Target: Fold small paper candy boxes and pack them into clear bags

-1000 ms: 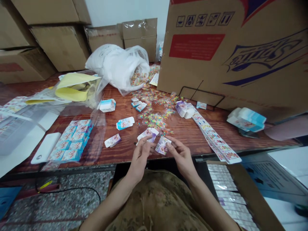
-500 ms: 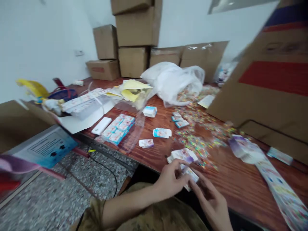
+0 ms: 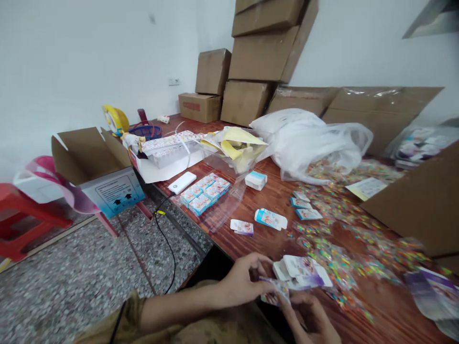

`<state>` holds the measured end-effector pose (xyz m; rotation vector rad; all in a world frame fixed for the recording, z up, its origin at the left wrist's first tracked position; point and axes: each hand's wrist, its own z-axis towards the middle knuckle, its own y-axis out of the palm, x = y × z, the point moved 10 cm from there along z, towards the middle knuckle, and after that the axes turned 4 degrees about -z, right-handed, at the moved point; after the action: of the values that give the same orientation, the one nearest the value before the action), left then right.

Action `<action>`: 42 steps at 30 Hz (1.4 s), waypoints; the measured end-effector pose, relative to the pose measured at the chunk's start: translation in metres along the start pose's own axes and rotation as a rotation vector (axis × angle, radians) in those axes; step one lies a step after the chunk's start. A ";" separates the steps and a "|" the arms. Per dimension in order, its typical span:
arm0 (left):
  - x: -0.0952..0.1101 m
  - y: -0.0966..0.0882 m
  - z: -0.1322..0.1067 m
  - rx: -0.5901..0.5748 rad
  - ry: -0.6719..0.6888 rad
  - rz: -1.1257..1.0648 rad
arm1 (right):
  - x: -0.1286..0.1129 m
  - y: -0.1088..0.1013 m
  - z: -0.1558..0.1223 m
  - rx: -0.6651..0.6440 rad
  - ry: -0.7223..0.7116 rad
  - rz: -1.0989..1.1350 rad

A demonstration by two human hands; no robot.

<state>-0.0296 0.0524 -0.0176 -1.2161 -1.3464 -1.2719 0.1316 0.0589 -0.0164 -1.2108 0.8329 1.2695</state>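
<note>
Near the front edge of the table, my left hand (image 3: 247, 282) pinches a small white and purple printed carton (image 3: 271, 297). The fingers of my right hand (image 3: 310, 317) close on the carton's right side, partly hiding it. Just beyond my hands lies a pile of flattened white and purple cartons (image 3: 304, 271). Colourful little pieces in clear packets (image 3: 344, 267) spread over the table to the right. Farther off to the left lie a single purple carton (image 3: 242, 227) and a flat blue carton (image 3: 270, 219).
A wrapped block of blue cartons (image 3: 206, 193) sits beside a white power bank (image 3: 182, 182). A white plastic bag (image 3: 297, 138) spills packets at the back. A cardboard box (image 3: 423, 205) stands at right; an open box (image 3: 107, 186) is off the table's left side.
My view has swung left, so the table's things appear farther right and the open box shows fully. The carton in my hands is turned and held lower beside the pile.
</note>
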 end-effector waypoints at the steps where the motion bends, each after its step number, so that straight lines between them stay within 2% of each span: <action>1: 0.006 -0.006 0.000 0.014 0.012 -0.004 | -0.003 0.006 0.005 -0.012 0.017 0.034; 4: 0.030 -0.035 -0.001 0.119 0.084 0.023 | -0.014 0.037 0.026 -0.073 0.067 0.128; 8: 0.064 -0.091 0.000 0.280 0.200 -0.033 | -0.031 0.100 0.066 -0.197 0.053 0.231; 10: 0.068 -0.115 0.003 0.314 0.195 -0.065 | -0.036 0.130 0.087 -0.230 0.062 0.282; 12: 0.064 -0.136 0.004 0.368 0.174 -0.066 | -0.038 0.151 0.105 -0.198 0.071 0.298; 16: 0.052 -0.165 -0.004 0.593 0.246 -0.076 | -0.044 0.188 0.118 -0.225 0.077 0.258; 20: 0.037 -0.175 -0.010 0.765 0.319 -0.031 | -0.045 0.214 0.109 -0.296 0.050 0.170; 24: 0.032 -0.177 -0.007 0.771 0.340 0.150 | -0.038 0.222 0.111 -0.289 0.009 0.088; 26: 0.047 -0.180 -0.011 0.789 0.427 0.356 | -0.034 0.221 0.120 -0.261 0.010 0.094; 28: 0.072 -0.182 -0.022 0.845 0.573 0.631 | -0.030 0.221 0.132 -0.250 0.015 0.060; 31: 0.097 -0.186 -0.029 0.906 0.682 0.968 | -0.026 0.228 0.148 -0.304 -0.037 -0.175; 33: 0.099 -0.193 -0.021 0.886 0.628 1.091 | -0.029 0.235 0.153 -0.330 -0.142 -0.354; 35: 0.091 -0.200 -0.007 0.821 0.535 1.167 | -0.035 0.241 0.154 -0.317 -0.260 -0.464; 39: 0.070 -0.214 0.010 0.737 0.381 1.221 | -0.041 0.254 0.149 -0.323 -0.378 -0.509; 42: 0.066 -0.218 0.009 0.732 0.383 1.213 | -0.042 0.258 0.147 -0.346 -0.411 -0.482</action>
<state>-0.2535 0.0683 0.0212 -0.8912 -0.4707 -0.0806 -0.1500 0.1613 0.0046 -1.2591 0.0116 1.2215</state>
